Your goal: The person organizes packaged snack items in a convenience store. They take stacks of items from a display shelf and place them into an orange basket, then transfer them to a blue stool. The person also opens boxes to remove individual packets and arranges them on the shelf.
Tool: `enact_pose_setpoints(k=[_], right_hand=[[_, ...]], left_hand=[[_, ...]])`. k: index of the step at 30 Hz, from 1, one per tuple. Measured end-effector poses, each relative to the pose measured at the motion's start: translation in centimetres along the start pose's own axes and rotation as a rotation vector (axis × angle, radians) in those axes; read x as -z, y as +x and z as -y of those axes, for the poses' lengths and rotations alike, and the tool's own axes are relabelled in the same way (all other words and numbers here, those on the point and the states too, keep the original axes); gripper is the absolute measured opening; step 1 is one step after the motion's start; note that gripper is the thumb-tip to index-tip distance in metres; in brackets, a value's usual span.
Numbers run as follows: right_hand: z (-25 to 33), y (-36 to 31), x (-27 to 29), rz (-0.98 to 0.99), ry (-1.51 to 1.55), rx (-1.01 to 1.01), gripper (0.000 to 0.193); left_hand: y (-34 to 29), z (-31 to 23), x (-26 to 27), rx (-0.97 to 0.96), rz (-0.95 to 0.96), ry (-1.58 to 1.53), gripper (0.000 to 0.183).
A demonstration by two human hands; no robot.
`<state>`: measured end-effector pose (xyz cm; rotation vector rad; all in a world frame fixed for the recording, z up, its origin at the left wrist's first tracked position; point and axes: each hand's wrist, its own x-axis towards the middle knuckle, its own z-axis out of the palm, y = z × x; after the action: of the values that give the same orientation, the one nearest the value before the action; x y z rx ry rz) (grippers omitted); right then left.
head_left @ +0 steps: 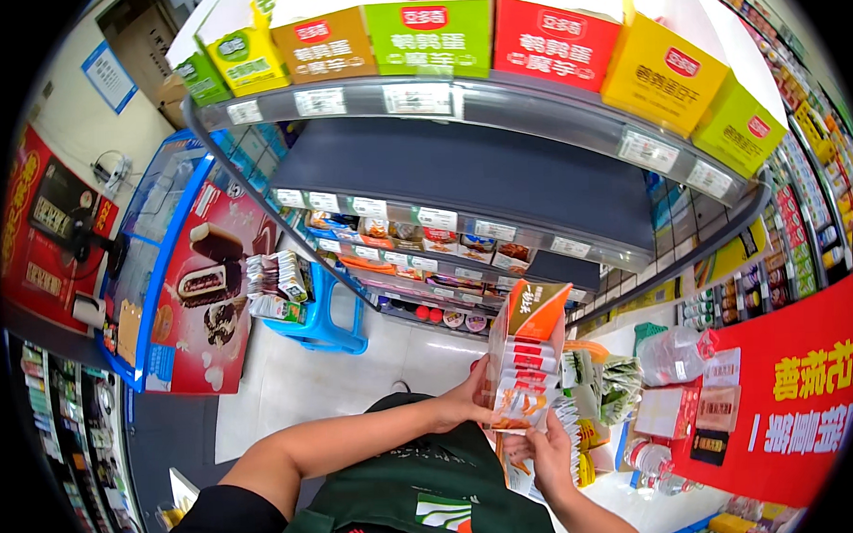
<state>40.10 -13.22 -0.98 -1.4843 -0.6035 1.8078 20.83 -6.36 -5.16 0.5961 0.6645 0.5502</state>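
In front of my apron I hold an orange-and-white display box point(534, 324) with several small snack packets point(524, 371) in red, white and orange standing inside it. My left hand point(467, 403) is closed around the box's left side, its thumb toward the front. At the lower right corner, my right hand point(543, 450) has its fingers bent against the box's near end. Part of each hand's grip is hidden by the box. Just right of the box lie green-and-white snack packs point(619, 388).
A shelf rack rises ahead, with colourful cartons point(428, 39) along its top and a dark grey shelf board point(461, 171) below. A blue stool point(330, 317) bearing packets stands left, beside a freezer point(197, 293). Right are a plastic jug point(669, 355) and a red sign point(788, 395).
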Motion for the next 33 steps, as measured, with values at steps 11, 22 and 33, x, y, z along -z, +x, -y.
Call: enact_pose_setpoints(k=[11, 22, 33], right_hand=[[2.8, 1.2, -5.9, 0.371, -0.197, 0.448, 0.069], [8.3, 7.2, -23.3, 0.425, -0.407, 0.624, 0.060], [9.7, 9.6, -34.1, 0.295, -0.238, 0.451, 0.055]], left_hand=[[-9.0, -5.6, 1.0, -0.252, -0.018, 0.085, 0.121], [-17.6, -15.5, 9.1, -0.410, -0.177, -0.101, 0.112], [-20.4, -21.9, 17.4, -0.375, -0.084, -0.074, 0.088]])
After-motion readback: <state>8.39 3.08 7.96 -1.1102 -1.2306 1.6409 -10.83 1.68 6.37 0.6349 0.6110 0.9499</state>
